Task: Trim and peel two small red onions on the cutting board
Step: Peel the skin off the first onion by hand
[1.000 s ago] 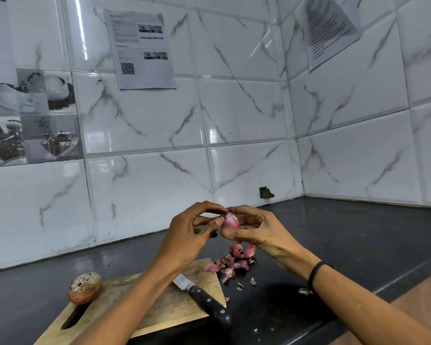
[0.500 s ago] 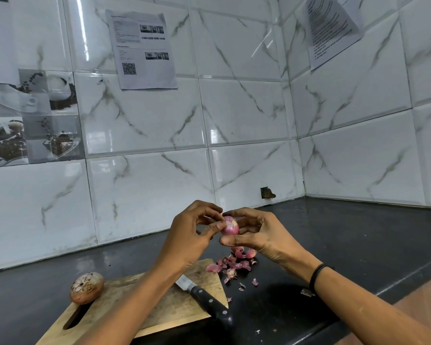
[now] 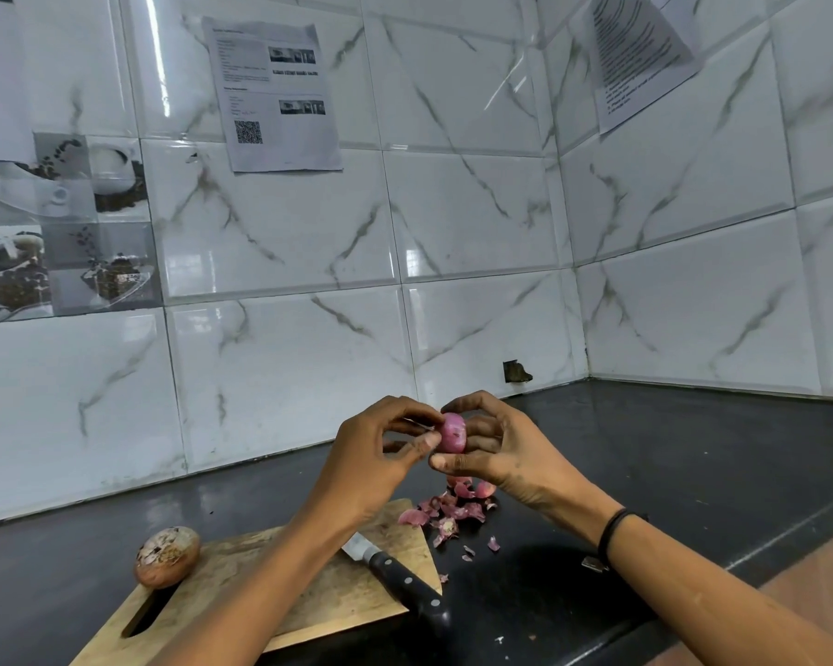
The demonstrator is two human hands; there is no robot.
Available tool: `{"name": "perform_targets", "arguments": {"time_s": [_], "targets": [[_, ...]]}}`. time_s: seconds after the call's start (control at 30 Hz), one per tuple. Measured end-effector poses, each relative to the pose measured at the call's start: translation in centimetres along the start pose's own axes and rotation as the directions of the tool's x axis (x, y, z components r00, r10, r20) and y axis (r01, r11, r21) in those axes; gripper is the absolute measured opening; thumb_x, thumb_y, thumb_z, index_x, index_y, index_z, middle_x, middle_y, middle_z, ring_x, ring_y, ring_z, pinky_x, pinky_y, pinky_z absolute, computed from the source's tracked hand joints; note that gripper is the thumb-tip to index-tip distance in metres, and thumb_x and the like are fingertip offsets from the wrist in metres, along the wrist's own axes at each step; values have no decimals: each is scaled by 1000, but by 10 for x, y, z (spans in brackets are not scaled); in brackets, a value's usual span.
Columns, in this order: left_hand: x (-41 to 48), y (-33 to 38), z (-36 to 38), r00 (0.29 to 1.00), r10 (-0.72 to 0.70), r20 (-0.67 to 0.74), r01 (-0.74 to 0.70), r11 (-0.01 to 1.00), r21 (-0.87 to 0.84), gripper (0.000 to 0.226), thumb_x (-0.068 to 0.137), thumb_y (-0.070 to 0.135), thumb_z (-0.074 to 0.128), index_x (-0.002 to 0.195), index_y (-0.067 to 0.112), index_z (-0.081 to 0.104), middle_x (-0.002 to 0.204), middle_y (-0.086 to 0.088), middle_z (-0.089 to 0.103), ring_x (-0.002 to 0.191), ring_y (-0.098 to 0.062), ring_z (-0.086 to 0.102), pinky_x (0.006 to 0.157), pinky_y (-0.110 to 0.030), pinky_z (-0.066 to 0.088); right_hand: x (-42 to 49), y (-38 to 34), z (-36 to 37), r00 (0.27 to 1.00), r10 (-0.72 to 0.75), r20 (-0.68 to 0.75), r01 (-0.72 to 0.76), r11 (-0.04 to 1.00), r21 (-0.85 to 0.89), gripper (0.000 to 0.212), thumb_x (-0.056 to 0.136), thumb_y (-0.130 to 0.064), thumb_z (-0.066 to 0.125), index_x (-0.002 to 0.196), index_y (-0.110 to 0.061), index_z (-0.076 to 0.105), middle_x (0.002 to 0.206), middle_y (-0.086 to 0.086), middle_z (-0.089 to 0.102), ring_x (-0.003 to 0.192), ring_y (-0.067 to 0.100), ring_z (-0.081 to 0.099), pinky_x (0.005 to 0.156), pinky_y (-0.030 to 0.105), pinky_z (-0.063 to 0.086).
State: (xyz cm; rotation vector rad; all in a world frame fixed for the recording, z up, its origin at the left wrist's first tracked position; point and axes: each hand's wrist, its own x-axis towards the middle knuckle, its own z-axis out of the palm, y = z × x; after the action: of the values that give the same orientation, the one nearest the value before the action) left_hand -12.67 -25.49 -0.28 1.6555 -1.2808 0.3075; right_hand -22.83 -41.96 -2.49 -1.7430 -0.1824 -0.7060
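Looks like your right hand [image 3: 496,456] curls round the small glossy pink-red onion [image 3: 453,432] to steady it while your left hand [image 3: 371,456] pinches its skin, both hands parked above the pile of pink peelings [image 3: 448,509] on the dark worktop [image 3: 645,473] so scraps land there.

A white paper sheet [image 3: 280,96] on the back wall tiles carries a black QR code [image 3: 248,132] near its lower left. It also has two small photo strips and blocks of print too small to read. A second sheet [image 3: 640,55] on the right wall bears lines of print, likewise illegible.
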Motion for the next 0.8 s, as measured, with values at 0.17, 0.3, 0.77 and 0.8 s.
{"name": "perform_targets", "arguments": {"time_s": [0.17, 0.3, 0.77, 0.8], "targets": [[-1, 2, -1, 1000, 17, 15, -17, 1000, -12, 28, 78, 21, 85, 102, 30, 75, 104, 16, 70, 98, 0, 68, 89, -21, 56, 0, 2, 0, 1000, -2, 29, 3, 1000, -26, 55, 78, 0, 83, 123, -9, 54, 111, 9, 76, 104, 23, 74, 90, 32, 59], [-2, 6, -1, 999, 53, 12, -53, 998, 15, 34, 73, 27, 88, 103, 34, 73, 105, 16, 69, 98, 1, 67, 85, -14, 52, 0, 1, 0, 999, -26, 36, 28, 998, -54, 54, 77, -2, 84, 122, -8, 55, 109, 9, 76, 101, 24, 74, 90, 35, 59], [-3, 6, -5, 992, 123, 41, -127, 987, 100, 25, 74, 28, 88, 93, 23, 71, 95, 17, 61, 92, -3, 66, 79, -27, 61, -2, 3, 7, 998, -57, -5, 56, 985, -165, 54, 68, -24, 91, 112, -15, 61, 94, 15, 75, 93, 38, 72, 87, 53, 59], [-3, 7, -5, 992, 116, 46, -119, 989, 87, 25, 75, 27, 88, 93, 26, 71, 96, 19, 61, 93, -2, 66, 79, -27, 62, -2, 3, 7, 998, -63, -8, 60, 983, -171, 52, 69, -24, 91, 111, -15, 61, 94, 15, 75, 92, 39, 71, 86, 54, 59]]}}
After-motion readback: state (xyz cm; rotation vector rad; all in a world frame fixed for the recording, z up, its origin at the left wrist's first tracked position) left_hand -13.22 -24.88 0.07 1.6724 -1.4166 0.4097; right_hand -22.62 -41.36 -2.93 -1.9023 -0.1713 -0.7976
